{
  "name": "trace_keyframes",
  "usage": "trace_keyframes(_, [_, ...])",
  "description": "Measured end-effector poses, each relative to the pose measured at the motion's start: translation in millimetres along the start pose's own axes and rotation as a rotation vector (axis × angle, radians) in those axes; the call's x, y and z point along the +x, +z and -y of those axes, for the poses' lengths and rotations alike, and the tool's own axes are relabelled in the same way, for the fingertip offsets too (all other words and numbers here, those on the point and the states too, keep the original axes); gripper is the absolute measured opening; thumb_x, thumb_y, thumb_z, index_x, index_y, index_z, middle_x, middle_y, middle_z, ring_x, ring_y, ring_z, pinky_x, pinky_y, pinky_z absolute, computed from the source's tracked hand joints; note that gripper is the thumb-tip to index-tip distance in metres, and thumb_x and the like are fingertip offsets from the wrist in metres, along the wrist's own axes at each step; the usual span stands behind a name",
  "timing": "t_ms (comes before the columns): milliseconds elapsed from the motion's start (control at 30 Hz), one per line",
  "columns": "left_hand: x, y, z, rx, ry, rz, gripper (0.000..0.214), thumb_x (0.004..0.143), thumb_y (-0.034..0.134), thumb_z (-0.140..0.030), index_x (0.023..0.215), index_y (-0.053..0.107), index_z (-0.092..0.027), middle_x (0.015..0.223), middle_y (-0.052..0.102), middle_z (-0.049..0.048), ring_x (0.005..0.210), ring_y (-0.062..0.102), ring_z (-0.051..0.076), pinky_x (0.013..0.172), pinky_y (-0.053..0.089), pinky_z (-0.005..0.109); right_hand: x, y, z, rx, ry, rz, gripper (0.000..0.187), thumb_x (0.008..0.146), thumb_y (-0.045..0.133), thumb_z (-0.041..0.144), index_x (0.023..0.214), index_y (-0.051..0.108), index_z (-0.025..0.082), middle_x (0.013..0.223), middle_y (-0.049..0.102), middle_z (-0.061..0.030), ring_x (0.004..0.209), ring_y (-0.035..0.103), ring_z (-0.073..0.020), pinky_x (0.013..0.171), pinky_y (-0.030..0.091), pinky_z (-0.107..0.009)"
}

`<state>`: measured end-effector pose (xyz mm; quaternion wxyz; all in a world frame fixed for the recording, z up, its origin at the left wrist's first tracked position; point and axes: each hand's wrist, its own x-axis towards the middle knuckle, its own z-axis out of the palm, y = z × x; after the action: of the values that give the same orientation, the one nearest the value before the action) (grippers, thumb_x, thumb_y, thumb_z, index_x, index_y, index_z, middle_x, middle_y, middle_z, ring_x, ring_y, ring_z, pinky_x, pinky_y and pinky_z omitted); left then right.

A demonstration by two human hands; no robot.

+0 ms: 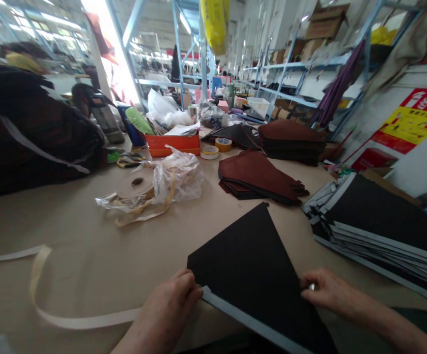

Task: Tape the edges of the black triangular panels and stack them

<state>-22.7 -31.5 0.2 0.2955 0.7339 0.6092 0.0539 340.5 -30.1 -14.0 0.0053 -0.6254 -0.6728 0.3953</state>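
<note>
A black fabric panel with a pale grey strip along its near edge lies tilted toward me at the table's front. Near its left corner, my left hand pinches the panel, close to the strip's end. On the opposite side, my right hand grips the panel's right edge between thumb and fingers; something small and shiny shows at the fingers. A loose whitish tape runs over the table from the left and passes behind my left wrist. Whether the left fingers also hold this tape is hidden.
A tape roll lies half in clear plastic. Brown panels are stacked ahead, and black grey-edged panels at right. Two adhesive tape rolls sit by an orange box. A dark fabric heap stands left.
</note>
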Motion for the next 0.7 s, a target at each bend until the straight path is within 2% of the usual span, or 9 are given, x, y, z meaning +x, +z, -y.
trace_keyframes(67, [1, 0.2, -2, 0.014, -0.007, 0.008, 0.024, 0.086, 0.037, -0.031, 0.067, 0.046, -0.019, 0.077, 0.056, 0.0030, 0.070, 0.055, 0.018, 0.064, 0.035, 0.029, -20, 14, 0, 0.029, 0.038, -0.019, 0.020, 0.071, 0.052, 0.024, 0.072, 0.070, 0.017, 0.066, 0.066, -0.0016, 0.064, 0.058, -0.0153, 0.056, 0.039, -0.022])
trace_keyframes(133, [3, -0.1, -8, 0.020, -0.015, 0.009, 0.025, 0.085, 0.037, -0.032, 0.066, 0.046, -0.019, 0.072, 0.055, 0.0025, 0.067, 0.053, 0.017, 0.062, 0.034, 0.030, -31, 18, 2, 0.066, 0.050, -0.038, 0.018, 0.071, 0.054, 0.028, 0.072, 0.070, 0.018, 0.066, 0.065, -0.0021, 0.065, 0.058, -0.0162, 0.058, 0.040, -0.022])
trace_keyframes(200, [3, -1.2, -18, -0.017, -0.024, 0.011, 0.026, 0.084, 0.039, -0.034, 0.063, 0.044, -0.020, 0.064, 0.052, 0.0004, 0.061, 0.048, 0.016, 0.059, 0.031, 0.029, -35, 10, 7, 0.119, 0.034, -0.046, 0.018, 0.071, 0.057, 0.033, 0.070, 0.068, 0.018, 0.064, 0.063, -0.0019, 0.064, 0.056, -0.0161, 0.058, 0.041, -0.023])
trace_keyframes(300, [1, -3.1, -37, -0.198, -0.034, 0.022, 0.030, 0.081, 0.045, -0.037, 0.057, 0.040, -0.020, 0.052, 0.039, -0.0042, 0.053, 0.037, 0.012, 0.054, 0.027, 0.027, -30, -10, 24, 0.255, -0.057, -0.096, 0.022, 0.074, 0.058, 0.038, 0.070, 0.066, 0.018, 0.065, 0.059, -0.0016, 0.063, 0.052, -0.0143, 0.059, 0.040, -0.024])
trace_keyframes(400, [0, -1.9, -53, -0.428, -0.020, -0.003, 0.030, 0.080, 0.050, -0.038, 0.058, 0.044, -0.019, 0.052, 0.033, -0.0060, 0.052, 0.033, 0.010, 0.052, 0.027, 0.025, -12, -17, 51, 0.467, -0.114, -0.152, 0.025, 0.073, 0.061, 0.040, 0.084, 0.066, 0.018, 0.068, 0.055, -0.0001, 0.059, 0.046, -0.0109, 0.056, 0.038, -0.023])
trace_keyframes(467, [0, 0.5, -60, -0.517, -0.023, -0.014, 0.028, 0.080, 0.052, -0.037, 0.059, 0.047, -0.018, 0.053, 0.034, -0.0063, 0.052, 0.033, 0.009, 0.051, 0.027, 0.024, 0, -11, 72, 0.596, -0.119, -0.078, 0.030, 0.072, 0.063, 0.039, 0.093, 0.064, 0.019, 0.065, 0.051, 0.0025, 0.053, 0.040, -0.0081, 0.052, 0.034, -0.022])
trace_keyframes(533, [0, 2.5, -63, -0.549, -0.040, -0.012, 0.027, 0.079, 0.054, -0.036, 0.059, 0.049, -0.018, 0.052, 0.036, -0.0063, 0.051, 0.033, 0.009, 0.050, 0.027, 0.023, 10, -1, 92, 0.659, -0.135, 0.055, 0.031, 0.071, 0.064, 0.037, 0.096, 0.062, 0.019, 0.062, 0.048, 0.0045, 0.050, 0.036, -0.0065, 0.049, 0.031, -0.021])
trace_keyframes(600, [0, 3.6, -63, -0.551, -0.050, -0.018, 0.027, 0.079, 0.055, -0.034, 0.059, 0.049, -0.018, 0.051, 0.037, -0.0064, 0.051, 0.033, 0.008, 0.049, 0.027, 0.023, 17, 8, 106, 0.661, -0.156, 0.163, 0.028, 0.072, 0.064, 0.035, 0.094, 0.062, 0.018, 0.061, 0.046, 0.0051, 0.051, 0.035, -0.0060, 0.049, 0.029, -0.020])
trace_keyframes(700, [0, 5.1, -62, -0.536, -0.051, -0.035, 0.028, 0.079, 0.056, -0.034, 0.058, 0.049, -0.017, 0.051, 0.037, -0.0066, 0.051, 0.033, 0.008, 0.049, 0.026, 0.023, 27, 17, 116, 0.628, -0.194, 0.246, 0.018, 0.074, 0.063, 0.032, 0.084, 0.060, 0.017, 0.062, 0.045, 0.0047, 0.053, 0.034, -0.0059, 0.050, 0.027, -0.020])
